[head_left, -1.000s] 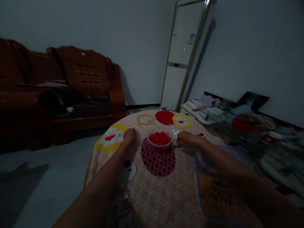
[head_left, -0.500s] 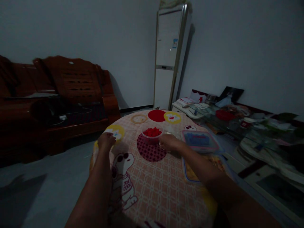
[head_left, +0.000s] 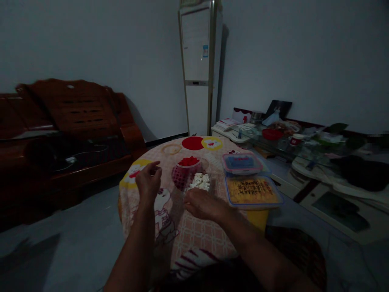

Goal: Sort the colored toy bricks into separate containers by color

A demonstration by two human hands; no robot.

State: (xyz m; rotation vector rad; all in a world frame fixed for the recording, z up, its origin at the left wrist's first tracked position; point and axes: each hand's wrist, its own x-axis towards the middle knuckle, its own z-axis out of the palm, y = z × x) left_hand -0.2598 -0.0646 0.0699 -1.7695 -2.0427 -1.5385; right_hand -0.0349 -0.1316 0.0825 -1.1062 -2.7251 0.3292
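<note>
My left hand [head_left: 148,180] is raised over the left side of the round table, thumb and fingers apart, holding nothing. My right hand [head_left: 199,202] is closed at the near edge of a clear container, its fingertips partly hidden. Inside this container are several small white blocks [head_left: 200,181]. Just behind it stands a pink-tinted plastic bowl [head_left: 189,167] filled with red pieces [head_left: 188,161]. The patterned tablecloth [head_left: 209,237] lies under everything.
To the right are a lidded box with blue contents [head_left: 241,162] and a blue-rimmed box with a yellow, dark-lettered face [head_left: 253,191]. A cluttered glass-topped cabinet [head_left: 255,136] lines the right wall. A wooden sofa [head_left: 82,109] stands left, a tall air conditioner [head_left: 197,69] behind.
The view has shifted slightly. My right hand has drawn back from beside the bowl, bringing the white blocks nearer. My left hand has moved inward and its fingers have spread.
</note>
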